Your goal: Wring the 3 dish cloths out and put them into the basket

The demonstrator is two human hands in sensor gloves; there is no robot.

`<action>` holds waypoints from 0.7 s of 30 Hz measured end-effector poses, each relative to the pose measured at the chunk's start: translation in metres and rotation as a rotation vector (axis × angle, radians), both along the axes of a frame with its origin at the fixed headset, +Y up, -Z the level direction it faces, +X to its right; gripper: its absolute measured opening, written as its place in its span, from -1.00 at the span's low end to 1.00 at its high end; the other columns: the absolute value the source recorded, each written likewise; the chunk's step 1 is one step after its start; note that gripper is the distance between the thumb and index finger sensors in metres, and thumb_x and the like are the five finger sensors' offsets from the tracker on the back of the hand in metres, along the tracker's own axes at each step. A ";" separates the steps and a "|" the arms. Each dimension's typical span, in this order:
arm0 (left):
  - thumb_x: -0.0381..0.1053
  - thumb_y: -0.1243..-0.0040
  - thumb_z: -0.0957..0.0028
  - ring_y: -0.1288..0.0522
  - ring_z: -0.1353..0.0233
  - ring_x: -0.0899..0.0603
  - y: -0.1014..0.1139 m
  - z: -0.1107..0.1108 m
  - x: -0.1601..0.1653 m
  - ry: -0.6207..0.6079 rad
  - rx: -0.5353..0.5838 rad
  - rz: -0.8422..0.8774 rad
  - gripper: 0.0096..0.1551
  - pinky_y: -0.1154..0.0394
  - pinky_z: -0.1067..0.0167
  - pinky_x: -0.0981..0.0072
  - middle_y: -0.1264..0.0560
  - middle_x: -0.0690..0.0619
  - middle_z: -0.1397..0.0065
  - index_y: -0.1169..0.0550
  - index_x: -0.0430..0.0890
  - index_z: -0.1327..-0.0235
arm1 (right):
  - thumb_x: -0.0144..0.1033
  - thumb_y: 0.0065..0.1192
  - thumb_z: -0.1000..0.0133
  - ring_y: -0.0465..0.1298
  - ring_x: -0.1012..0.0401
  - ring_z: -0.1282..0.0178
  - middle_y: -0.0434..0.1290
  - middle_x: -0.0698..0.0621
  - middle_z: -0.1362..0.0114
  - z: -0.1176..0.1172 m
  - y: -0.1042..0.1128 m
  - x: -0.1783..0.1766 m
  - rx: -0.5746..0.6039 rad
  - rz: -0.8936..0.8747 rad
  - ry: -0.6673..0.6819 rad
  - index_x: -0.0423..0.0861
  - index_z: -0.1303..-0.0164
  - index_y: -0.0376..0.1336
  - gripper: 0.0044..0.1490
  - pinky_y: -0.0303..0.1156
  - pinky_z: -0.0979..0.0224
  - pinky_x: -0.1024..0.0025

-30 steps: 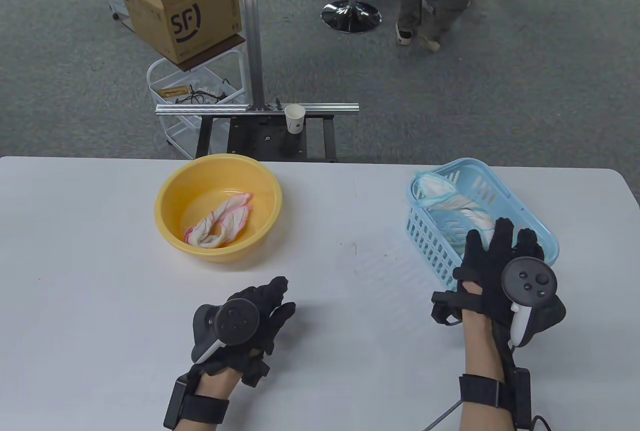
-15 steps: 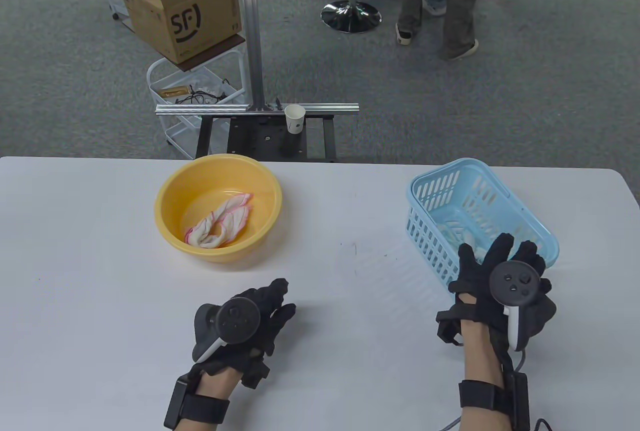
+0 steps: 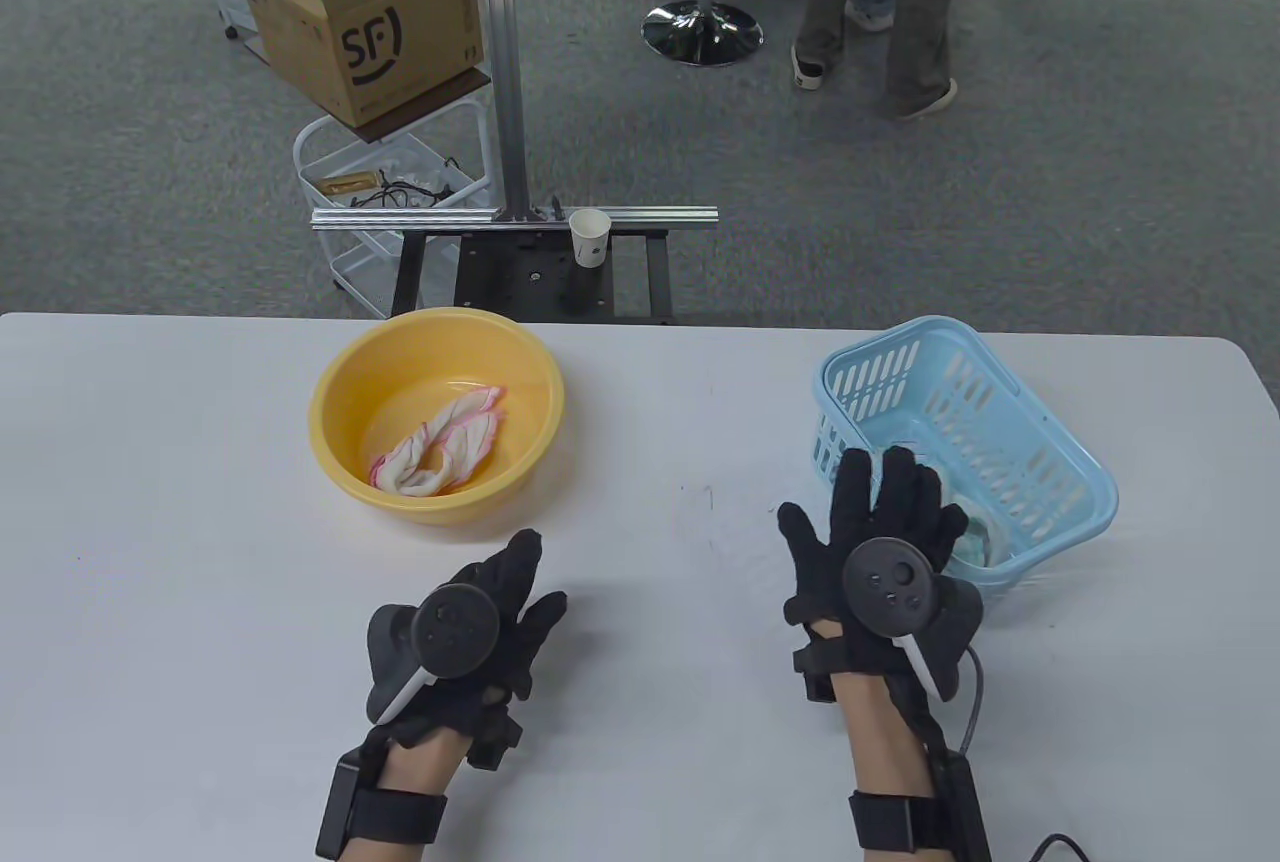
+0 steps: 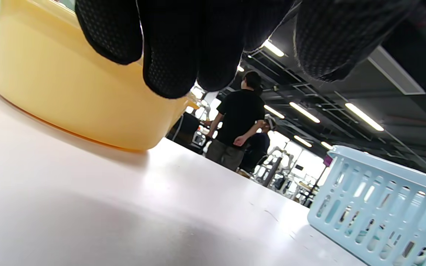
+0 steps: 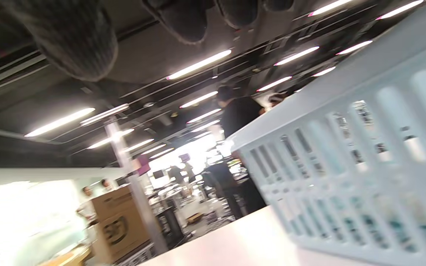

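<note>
A pink-edged white dish cloth (image 3: 440,447) lies twisted in the yellow basin (image 3: 340,372) at the table's left middle. The light blue basket (image 3: 1040,452) stands at the right; a bit of cloth (image 3: 975,537) shows in its near corner, the rest hidden by my right hand. My right hand (image 3: 885,512) hovers in front of the basket's near-left corner, fingers straight and spread, holding nothing. My left hand (image 3: 520,587) sits below the basin over the table, fingers relaxed and empty. In the left wrist view the basin (image 4: 68,92) and basket (image 4: 383,207) stand ahead.
A paper cup (image 3: 589,237) stands on a metal frame behind the table. A cardboard box (image 3: 370,12) sits on a white cart at back left. A person's legs (image 3: 880,2) are on the carpet beyond.
The blue-edged cloth dropped from my right hand into the basket. My right hand then drew back and moved left to the basket's near-left corner. My left hand shifted slightly left.
</note>
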State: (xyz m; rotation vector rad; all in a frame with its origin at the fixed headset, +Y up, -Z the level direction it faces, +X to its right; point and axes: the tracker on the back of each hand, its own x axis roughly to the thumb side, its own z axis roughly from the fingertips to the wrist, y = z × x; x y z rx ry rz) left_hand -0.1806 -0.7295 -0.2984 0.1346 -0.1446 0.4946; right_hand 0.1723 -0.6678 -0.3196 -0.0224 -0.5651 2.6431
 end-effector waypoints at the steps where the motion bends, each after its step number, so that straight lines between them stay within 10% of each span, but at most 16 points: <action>1: 0.32 -0.31 0.06 -0.50 -0.44 -0.17 0.000 0.000 -0.002 0.009 -0.003 -0.003 -0.05 -0.38 -0.39 -0.18 -0.39 0.15 -0.52 -0.23 0.09 -0.58 | 0.34 0.20 -0.14 -0.14 -0.24 -0.71 -0.14 -0.21 -0.73 0.001 -0.005 -0.008 0.004 0.029 0.047 -0.01 -0.65 -0.07 0.04 -0.27 -0.54 -0.42; 11: 0.37 -0.27 0.06 -0.01 -0.74 -0.18 -0.009 -0.004 -0.007 0.043 -0.057 -0.036 0.06 -0.03 -0.58 -0.27 0.01 0.16 -0.70 -0.06 0.15 -0.64 | 0.42 0.14 -0.12 -0.24 -0.20 -0.74 -0.25 -0.16 -0.75 0.008 -0.071 -0.052 -0.088 0.157 0.264 0.07 -0.66 -0.16 0.09 -0.30 -0.54 -0.41; 21: 0.41 -0.25 0.07 0.28 -0.75 -0.14 -0.016 -0.004 -0.005 0.049 -0.091 -0.103 0.13 0.22 -0.59 -0.28 0.20 0.21 -0.71 0.03 0.17 -0.65 | 0.45 0.10 -0.12 -0.24 -0.20 -0.74 -0.25 -0.17 -0.75 0.011 -0.081 -0.058 -0.115 0.169 0.295 0.05 -0.66 -0.17 0.10 -0.28 -0.54 -0.41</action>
